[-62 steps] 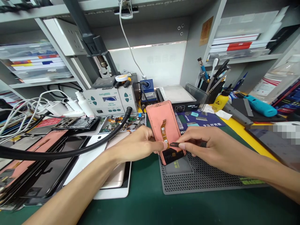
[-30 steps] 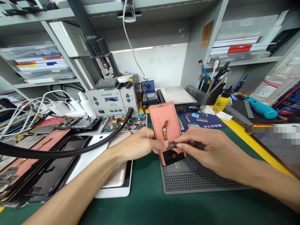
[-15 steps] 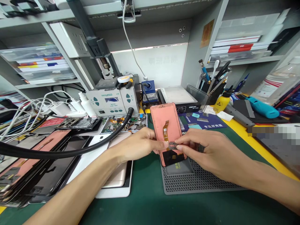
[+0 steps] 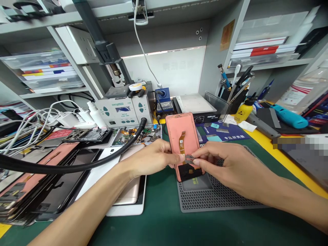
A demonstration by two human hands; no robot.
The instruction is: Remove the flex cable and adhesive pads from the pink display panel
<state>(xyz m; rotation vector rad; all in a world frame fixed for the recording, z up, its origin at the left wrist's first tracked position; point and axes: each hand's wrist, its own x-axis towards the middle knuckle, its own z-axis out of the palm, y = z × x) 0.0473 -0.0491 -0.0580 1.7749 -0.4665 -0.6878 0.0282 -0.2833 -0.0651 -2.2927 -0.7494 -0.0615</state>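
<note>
A phone screen (image 4: 186,131) stands tilted upright, its pink back facing me, with an orange-brown flex cable (image 4: 182,143) along it and a black section at the bottom. My left hand (image 4: 161,155) grips the screen's left edge, thumb on the back near the cable. From the right, my right hand (image 4: 220,159) pinches a thin, small grey piece with printing (image 4: 189,159) against the screen's lower back. Whether that piece is a loose blade or a part of the screen I cannot tell. Below the screen lies a grey honeycomb mat (image 4: 205,201).
A grey rework station (image 4: 125,111) stands behind, its black hose (image 4: 102,164) arching over the left side. Phone parts and a white tablet (image 4: 125,211) lie left. A tray of small boards (image 4: 135,136), a heating plate (image 4: 196,104) and a yellow bottle (image 4: 243,111) stand farther back.
The view has shifted very slightly. Both hands keep their hold at the screen, and the small grey piece looks turned a little.
</note>
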